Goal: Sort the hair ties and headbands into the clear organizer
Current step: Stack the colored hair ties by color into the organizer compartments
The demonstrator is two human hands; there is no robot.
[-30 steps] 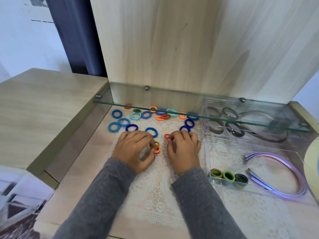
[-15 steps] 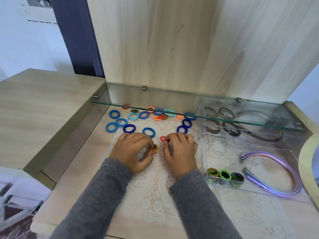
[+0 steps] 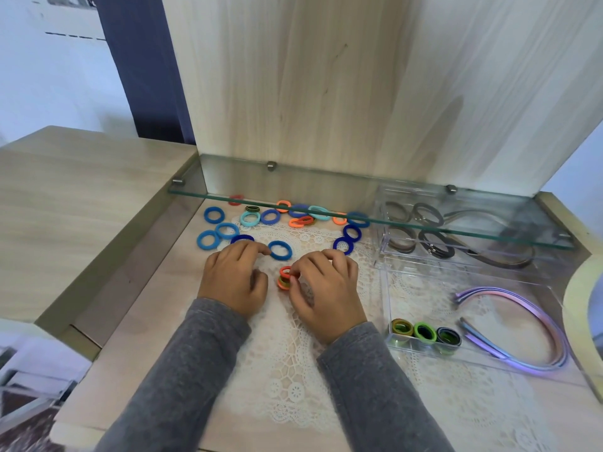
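Near the surface's right edge, three green hair ties [image 3: 424, 332] are standing in a row beside purple headbands [image 3: 528, 324] in the front compartment of the clear organizer [image 3: 386, 288]. On the lace doily [image 3: 287, 370], the right hand [image 3: 326, 288] is pinching stacked orange hair ties [image 3: 285, 278], while the left hand [image 3: 233, 278] is resting alongside, fingers loosely curled, gripping nothing. Loose ties [image 3: 280, 250], mostly blue, are lying toward the far edge, some under a glass shelf [image 3: 359, 203].

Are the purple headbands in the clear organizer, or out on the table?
In. The purple headbands lie inside the clear organizer, to the right of three greenish hair ties.
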